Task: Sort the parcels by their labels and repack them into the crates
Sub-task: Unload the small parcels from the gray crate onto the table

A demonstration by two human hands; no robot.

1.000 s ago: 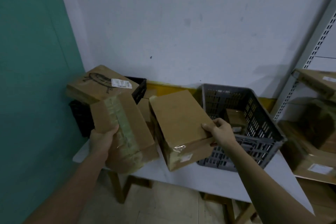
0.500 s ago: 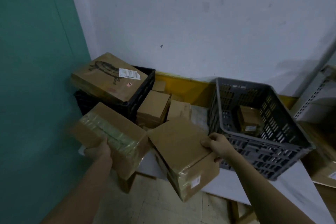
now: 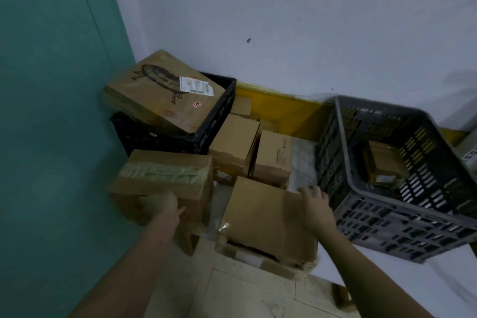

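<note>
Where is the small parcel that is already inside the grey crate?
In the head view it lies at the right, on the floor of the grey crate, the small parcel near its far wall.

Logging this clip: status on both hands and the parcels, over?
Left hand gripping green-taped box. Right hand on plain box at table edge. Grey crate holds one small parcel. Black crate capped by big flat box.
</note>
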